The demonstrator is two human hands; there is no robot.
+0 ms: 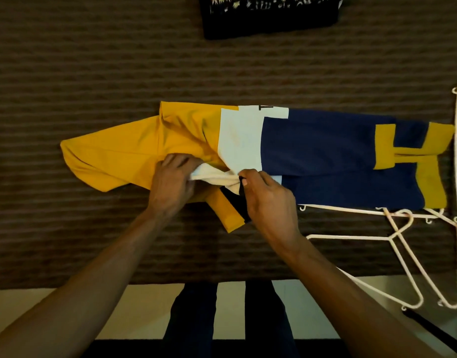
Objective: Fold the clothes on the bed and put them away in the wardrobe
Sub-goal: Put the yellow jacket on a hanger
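Clearly the yellow, white and navy shirt (248, 148) is only half folded, left hand (174, 180) and right hand (267, 200) both pinching its bunched edge, while one dark patterned folded garment (268, 16) waits on the brown striped bedcover (93, 73), nothing stored yet.

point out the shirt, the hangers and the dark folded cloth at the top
shirt (325, 140), head view, on its navy panel
hangers (408, 267), head view, on one white arm
dark folded cloth (268, 21), head view, on its patterned face
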